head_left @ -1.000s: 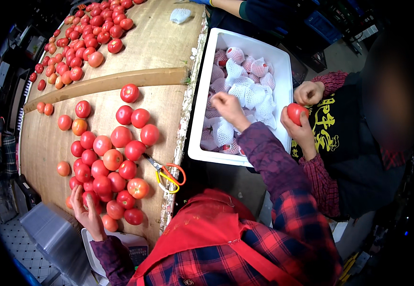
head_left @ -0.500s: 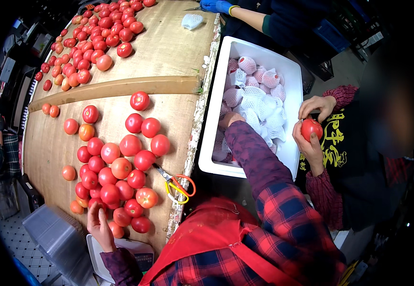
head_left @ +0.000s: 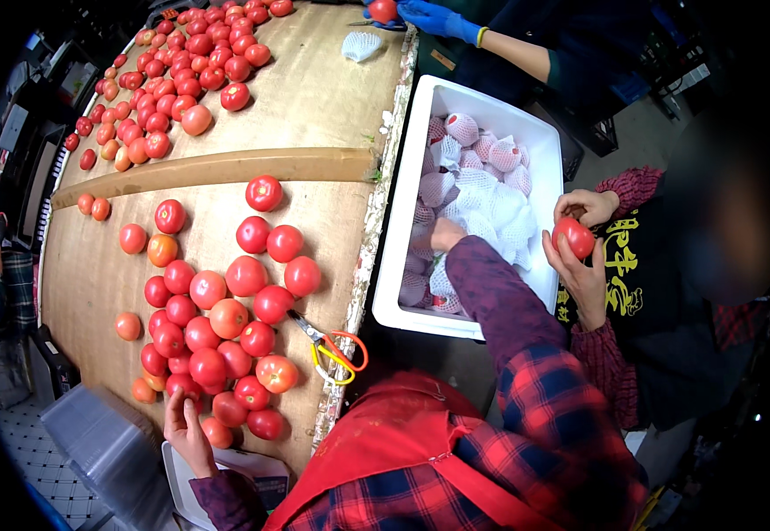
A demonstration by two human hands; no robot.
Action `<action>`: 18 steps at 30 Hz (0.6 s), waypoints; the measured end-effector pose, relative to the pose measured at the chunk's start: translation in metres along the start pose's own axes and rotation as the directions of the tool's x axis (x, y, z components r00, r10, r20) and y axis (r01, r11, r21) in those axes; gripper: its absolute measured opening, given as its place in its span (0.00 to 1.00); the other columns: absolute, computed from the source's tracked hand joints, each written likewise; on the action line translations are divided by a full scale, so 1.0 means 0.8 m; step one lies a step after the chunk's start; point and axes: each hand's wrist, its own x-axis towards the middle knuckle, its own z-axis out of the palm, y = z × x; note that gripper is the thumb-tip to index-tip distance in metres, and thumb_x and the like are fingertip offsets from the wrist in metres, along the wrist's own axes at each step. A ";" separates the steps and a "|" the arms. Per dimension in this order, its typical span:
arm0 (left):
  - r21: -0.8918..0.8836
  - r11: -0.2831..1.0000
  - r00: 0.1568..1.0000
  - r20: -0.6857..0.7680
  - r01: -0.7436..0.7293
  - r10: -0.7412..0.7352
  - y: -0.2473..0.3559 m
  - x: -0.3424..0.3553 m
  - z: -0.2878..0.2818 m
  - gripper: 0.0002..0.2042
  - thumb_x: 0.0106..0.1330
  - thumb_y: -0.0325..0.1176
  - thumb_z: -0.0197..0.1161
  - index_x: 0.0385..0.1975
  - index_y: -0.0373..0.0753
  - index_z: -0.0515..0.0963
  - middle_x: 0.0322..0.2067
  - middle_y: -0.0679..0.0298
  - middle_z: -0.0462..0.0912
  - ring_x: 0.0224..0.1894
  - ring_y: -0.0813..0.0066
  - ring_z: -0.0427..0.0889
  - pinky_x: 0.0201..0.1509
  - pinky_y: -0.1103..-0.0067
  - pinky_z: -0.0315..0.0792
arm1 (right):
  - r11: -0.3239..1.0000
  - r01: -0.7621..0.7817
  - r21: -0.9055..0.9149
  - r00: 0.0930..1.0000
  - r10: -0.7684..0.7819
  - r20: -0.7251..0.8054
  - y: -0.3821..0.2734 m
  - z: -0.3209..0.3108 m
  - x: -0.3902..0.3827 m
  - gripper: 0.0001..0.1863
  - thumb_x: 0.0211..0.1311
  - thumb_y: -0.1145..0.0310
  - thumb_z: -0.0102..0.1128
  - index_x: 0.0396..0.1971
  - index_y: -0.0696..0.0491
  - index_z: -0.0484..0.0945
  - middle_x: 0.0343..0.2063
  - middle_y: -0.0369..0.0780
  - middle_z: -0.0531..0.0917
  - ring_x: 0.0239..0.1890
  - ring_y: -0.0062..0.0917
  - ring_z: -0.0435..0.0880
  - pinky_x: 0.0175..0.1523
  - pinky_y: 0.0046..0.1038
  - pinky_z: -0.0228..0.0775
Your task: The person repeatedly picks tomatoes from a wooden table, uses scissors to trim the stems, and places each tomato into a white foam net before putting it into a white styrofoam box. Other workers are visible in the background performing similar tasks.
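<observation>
A left hand [head_left: 188, 435] curls its fingers against a tomato [head_left: 183, 384] on the table [head_left: 84, 265], grip unclear; the right hand's [head_left: 445, 234], hold hidden, sit beside foam nets [head_left: 491, 203] inside a white box [head_left: 544, 168]. Packing appears underway; the next move calls for gentle handling.

A long brown strip [head_left: 225, 166] crosses the pale wooden table [head_left: 88, 274]; metal scissors with orange and yellow handles [head_left: 319, 340] lie near its edge, translucent plastic containers [head_left: 97, 442] beside it.
</observation>
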 end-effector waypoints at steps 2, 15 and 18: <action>-0.044 0.999 1.000 0.023 -0.004 0.005 0.002 0.002 0.003 0.12 0.70 0.26 0.55 0.49 0.29 0.75 0.39 0.62 0.80 0.42 0.77 0.78 0.50 0.80 0.72 | 0.989 0.096 0.113 0.982 -0.075 -0.172 -0.002 -0.017 -0.031 0.38 0.36 0.43 0.69 0.42 0.61 0.81 0.40 0.54 0.83 0.44 0.43 0.83 0.51 0.33 0.72; -0.138 0.931 0.860 0.355 -0.339 0.366 0.140 -0.040 0.159 0.10 0.60 0.18 0.59 0.42 0.31 0.77 0.39 0.59 0.79 0.43 0.72 0.79 0.48 0.77 0.73 | -0.360 0.157 0.919 0.916 -0.294 -0.272 -0.075 -0.047 -0.226 0.23 0.67 0.55 0.45 0.54 0.55 0.71 0.46 0.39 0.80 0.45 0.28 0.81 0.46 0.34 0.79; -0.297 0.804 0.675 0.437 -0.516 0.595 0.169 -0.068 0.207 0.12 0.56 0.16 0.62 0.41 0.32 0.79 0.37 0.56 0.78 0.39 0.65 0.79 0.46 0.75 0.73 | -0.339 0.000 0.941 0.891 -0.427 -0.154 -0.104 -0.010 -0.270 0.22 0.70 0.56 0.41 0.54 0.55 0.70 0.48 0.40 0.80 0.49 0.29 0.80 0.53 0.36 0.75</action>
